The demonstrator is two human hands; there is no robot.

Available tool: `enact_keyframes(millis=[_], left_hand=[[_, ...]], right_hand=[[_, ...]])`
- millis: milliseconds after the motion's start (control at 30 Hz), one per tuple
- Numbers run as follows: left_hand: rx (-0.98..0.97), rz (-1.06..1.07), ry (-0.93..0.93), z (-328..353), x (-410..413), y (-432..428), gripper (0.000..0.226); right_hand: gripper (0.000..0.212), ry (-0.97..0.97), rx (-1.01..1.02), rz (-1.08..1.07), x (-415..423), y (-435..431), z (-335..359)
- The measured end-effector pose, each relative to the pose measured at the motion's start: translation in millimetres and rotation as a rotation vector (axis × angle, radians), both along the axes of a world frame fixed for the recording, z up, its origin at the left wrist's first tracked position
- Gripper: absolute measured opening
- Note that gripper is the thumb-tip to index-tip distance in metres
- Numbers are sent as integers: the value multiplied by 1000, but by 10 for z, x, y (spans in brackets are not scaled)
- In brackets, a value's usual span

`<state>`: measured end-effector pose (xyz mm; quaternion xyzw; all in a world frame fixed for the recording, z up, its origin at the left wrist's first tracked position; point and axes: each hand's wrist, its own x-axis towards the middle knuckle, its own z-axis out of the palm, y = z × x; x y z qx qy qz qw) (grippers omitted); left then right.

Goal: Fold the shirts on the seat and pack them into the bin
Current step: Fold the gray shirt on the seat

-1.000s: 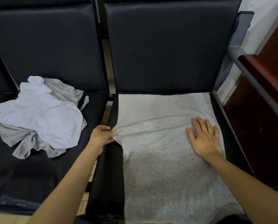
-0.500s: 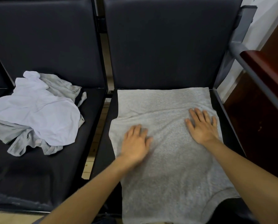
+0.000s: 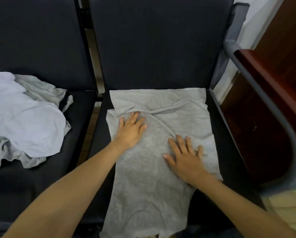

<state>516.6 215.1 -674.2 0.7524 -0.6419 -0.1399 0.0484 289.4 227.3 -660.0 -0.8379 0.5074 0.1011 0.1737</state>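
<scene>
From the head camera, a heather-grey knit shirt (image 3: 154, 152) lies spread lengthwise on the black padded seat (image 3: 229, 134) on the right, its far edge near the seat's backrest and its near end hanging over the front edge; creases run across the cloth between the two hands. The left hand (image 3: 130, 130) lies flat on the shirt's left part, fingers straight and slightly spread, pressing the fabric and gripping nothing; its fingertips (image 3: 135, 115) touch a ridge of bunched cloth. The right hand (image 3: 185, 157) lies palm-down on the shirt's right part, nearer the camera than the left, fingers extended and fanned, likewise pressing without grasping. On the neighbouring black seat (image 3: 40, 186) to the left sits a crumpled heap: a pale lilac-white shirt (image 3: 23, 124) on top of a rumpled light-grey shirt (image 3: 40, 88). A grey metal armrest (image 3: 257, 86) borders the right seat; beside it stands a dark red-brown wooden panel (image 3: 272, 100).
</scene>
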Motion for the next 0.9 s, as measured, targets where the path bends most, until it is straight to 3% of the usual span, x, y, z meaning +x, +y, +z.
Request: enact_keyframes(millis=[100,267,333,400,500,600,667,900], left_hand=[[-150,-46,0,148,-202,463,72],[108,-36,-61,173,-427,1205,110],[164,14,-41,154,-344,1164,95],[170,60,131,158,-257,1059,65],[-145,305,466,131,-237,1005,57],[-182,554,261,82,-242,933,71],[-168,589,234,87,-250,853,70],[-361,601,377,109,-268,759,20]], right_hand=[[65,-12,5,46,-50,-366,-76],[65,69,62,90,101,-947,-12],[66,119,28,104,251,-871,127],[61,37,32,121,344,-560,264],[61,-105,87,174,228,93,231],[80,-22,69,214,63,375,46],[74,-13,87,179,84,323,-28],[84,-30,5,145,230,194,-98]])
